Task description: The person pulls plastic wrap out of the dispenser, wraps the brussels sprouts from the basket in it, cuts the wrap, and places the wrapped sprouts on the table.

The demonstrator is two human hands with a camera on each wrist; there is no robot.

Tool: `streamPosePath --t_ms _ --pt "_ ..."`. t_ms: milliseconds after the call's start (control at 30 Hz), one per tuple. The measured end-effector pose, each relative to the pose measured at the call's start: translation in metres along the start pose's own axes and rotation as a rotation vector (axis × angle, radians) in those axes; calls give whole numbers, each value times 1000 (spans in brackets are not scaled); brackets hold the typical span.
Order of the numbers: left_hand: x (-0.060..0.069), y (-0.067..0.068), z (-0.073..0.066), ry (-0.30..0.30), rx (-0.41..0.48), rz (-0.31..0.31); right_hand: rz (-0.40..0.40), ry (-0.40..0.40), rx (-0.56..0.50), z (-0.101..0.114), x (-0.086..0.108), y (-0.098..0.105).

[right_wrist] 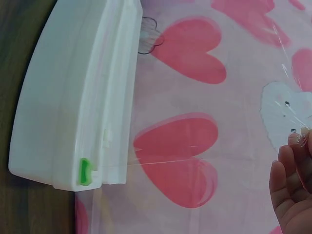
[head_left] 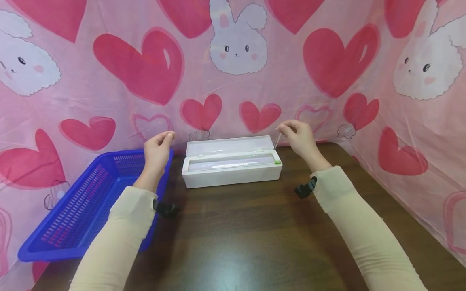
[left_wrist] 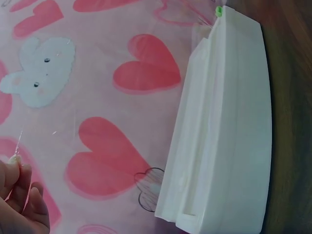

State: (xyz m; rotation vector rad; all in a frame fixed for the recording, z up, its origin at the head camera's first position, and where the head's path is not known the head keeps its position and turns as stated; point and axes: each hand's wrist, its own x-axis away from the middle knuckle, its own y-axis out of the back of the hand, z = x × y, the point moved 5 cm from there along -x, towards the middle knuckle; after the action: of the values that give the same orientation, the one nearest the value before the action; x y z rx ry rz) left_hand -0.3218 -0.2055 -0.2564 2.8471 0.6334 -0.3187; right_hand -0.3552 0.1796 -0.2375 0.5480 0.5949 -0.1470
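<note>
A long white cling film dispenser [head_left: 233, 176] stands on the table with its lid [head_left: 230, 145] raised. Inside its frame lies pale film, and a green slider [head_left: 278, 162] sits at the right end. My left hand [head_left: 156, 149] is up beyond the dispenser's left end, thumb and fingers pinching an edge of clear film [left_wrist: 18, 142]. Past the right end, my right hand [head_left: 301, 140] pinches the other corner; a thin strand of film [head_left: 278, 139] runs from there down to the dispenser. The sheet between the hands is nearly invisible, showing only glints in the wrist views.
A blue perforated basket [head_left: 109, 218] stands at the left of the brown wooden table [head_left: 233, 238], under my left forearm. Close behind the dispenser hangs a pink curtain [head_left: 229, 89] printed with hearts and rabbits, which also covers the right side.
</note>
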Motion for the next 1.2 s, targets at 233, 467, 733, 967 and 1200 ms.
streamPosePath --t_ms 233,467,733,967,1200 --pt "8 5 -7 -38 33 1 3 37 -26 9 5 6" --pt "13 9 -9 -49 118 -12 -6 79 -67 17 13 11" --pt "22 12 -11 -70 187 9 26 68 -64 23 25 18" --pt "35 17 -9 -68 238 42 81 75 -128 25 41 21" --pt "50 18 -4 -52 266 96 162 94 -163 19 62 24"
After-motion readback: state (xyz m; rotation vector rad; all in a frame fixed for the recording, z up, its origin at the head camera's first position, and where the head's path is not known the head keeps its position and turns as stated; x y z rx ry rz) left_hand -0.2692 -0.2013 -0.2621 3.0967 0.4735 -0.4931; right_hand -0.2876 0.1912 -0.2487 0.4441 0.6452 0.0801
